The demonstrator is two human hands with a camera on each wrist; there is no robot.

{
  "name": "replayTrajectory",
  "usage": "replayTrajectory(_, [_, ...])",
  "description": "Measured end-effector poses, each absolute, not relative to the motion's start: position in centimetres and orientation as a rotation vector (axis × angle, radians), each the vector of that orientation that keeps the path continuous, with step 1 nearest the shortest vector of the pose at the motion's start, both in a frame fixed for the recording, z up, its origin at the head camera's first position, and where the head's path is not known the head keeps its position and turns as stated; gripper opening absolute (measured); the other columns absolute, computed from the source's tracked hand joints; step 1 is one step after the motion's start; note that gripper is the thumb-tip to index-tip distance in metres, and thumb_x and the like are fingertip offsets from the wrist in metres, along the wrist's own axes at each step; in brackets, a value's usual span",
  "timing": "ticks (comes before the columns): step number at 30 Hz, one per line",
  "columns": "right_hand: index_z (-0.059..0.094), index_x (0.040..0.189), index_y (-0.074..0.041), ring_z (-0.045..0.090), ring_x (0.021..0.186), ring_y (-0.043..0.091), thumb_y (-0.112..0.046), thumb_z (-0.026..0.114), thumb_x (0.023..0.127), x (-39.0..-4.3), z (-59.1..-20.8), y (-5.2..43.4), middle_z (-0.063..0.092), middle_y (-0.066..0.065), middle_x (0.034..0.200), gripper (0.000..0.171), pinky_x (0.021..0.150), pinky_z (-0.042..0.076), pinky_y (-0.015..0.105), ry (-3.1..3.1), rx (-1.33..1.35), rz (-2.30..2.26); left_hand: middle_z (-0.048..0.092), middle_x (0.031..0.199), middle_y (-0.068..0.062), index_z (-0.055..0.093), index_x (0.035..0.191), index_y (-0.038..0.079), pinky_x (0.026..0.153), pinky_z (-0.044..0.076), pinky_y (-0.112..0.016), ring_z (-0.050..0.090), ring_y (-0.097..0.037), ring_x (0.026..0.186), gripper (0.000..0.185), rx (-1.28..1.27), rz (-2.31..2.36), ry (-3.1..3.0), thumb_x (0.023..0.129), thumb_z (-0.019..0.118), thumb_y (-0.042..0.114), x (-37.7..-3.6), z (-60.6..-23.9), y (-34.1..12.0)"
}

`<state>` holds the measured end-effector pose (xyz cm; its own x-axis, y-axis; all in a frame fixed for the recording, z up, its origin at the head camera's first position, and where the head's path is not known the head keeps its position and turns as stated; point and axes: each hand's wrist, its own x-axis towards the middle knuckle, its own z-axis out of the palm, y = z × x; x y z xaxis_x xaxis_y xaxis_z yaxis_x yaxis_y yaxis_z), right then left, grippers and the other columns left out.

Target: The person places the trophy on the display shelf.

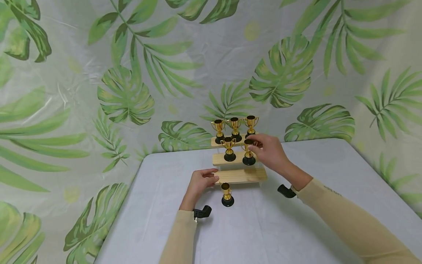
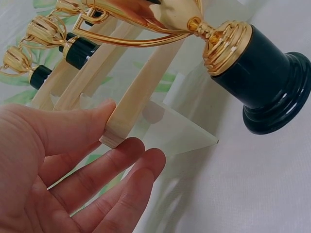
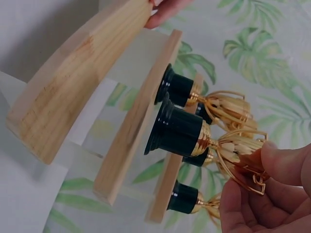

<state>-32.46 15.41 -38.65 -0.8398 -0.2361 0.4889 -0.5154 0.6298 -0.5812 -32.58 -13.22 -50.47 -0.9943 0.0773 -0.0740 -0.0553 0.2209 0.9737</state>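
Observation:
A small gold trophy cup (image 1: 248,160) with a black base is pinched by its cup and handle in my right hand (image 1: 273,153). Its base is at the middle wooden step of a display stand (image 1: 242,176); whether it touches the wood I cannot tell. My left hand (image 1: 197,185) holds the left end of the lowest plank (image 2: 141,90) between thumb and fingers. On the middle step stands another trophy (image 1: 229,156), left of the held one. Several more, including a trophy (image 1: 219,130), line the top step. One trophy (image 1: 227,197) stands upright on the table before the stand.
The stand has translucent side panels (image 2: 182,128) under its planks. White cloth covers the table (image 1: 171,176), whose far edge meets a leaf-patterned curtain (image 1: 184,91). Black wrist cameras (image 1: 286,191) are strapped to both wrists.

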Motion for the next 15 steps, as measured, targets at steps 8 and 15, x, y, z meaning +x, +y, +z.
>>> replayTrajectory(8, [0.070,0.124,-0.006,0.066,0.088,0.026,-0.013,0.073,0.094,-33.4,-38.4,15.2,0.071,0.010,0.106,0.031,0.075,0.055,0.045,-2.494,0.591,1.006,0.073,0.105,-0.012,0.073,0.122,0.006,0.078,0.060,-0.040,0.068,-0.015,0.080,0.036,0.021,1.902,2.358,0.087,0.080,0.012,-32.5,-50.4,-13.3])
replayTrajectory(15, [0.070,0.124,-0.005,0.066,0.088,0.028,-0.013,0.072,0.095,-34.2,-38.1,15.1,0.070,0.014,0.110,0.030,0.075,0.055,0.047,-2.475,0.615,0.996,0.074,0.102,-0.010,0.075,0.120,0.008,0.075,0.060,-0.036,0.069,-0.016,0.080,0.033,0.016,1.896,2.361,0.087,0.080,0.012,-32.6,-50.5,-13.2])
